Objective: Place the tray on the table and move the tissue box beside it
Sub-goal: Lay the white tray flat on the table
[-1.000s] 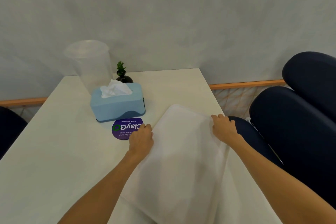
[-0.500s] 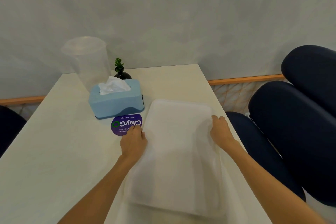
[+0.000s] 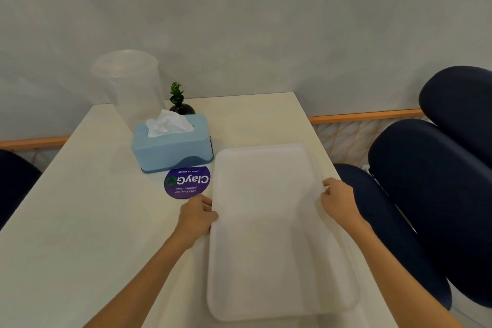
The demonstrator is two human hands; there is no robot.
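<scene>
The left hand [image 3: 195,220] curls its fingers over the left rim of the white tray [image 3: 274,234]; the right hand [image 3: 336,201] pinches the right rim. The tray lies along the table's [image 3: 80,221] right edge, empty. The blue tissue box [image 3: 171,145], a tissue sticking up from it, sits just beyond the tray's far left corner. A clear plastic jug [image 3: 133,85] stands behind it, empty. Half a second ago the tray was slightly nearer the person; a second ago it was tilted. A purple sticker [image 3: 187,182], a small potted plant [image 3: 179,101], dark blue chairs [image 3: 426,194] and a grey wall surround.
</scene>
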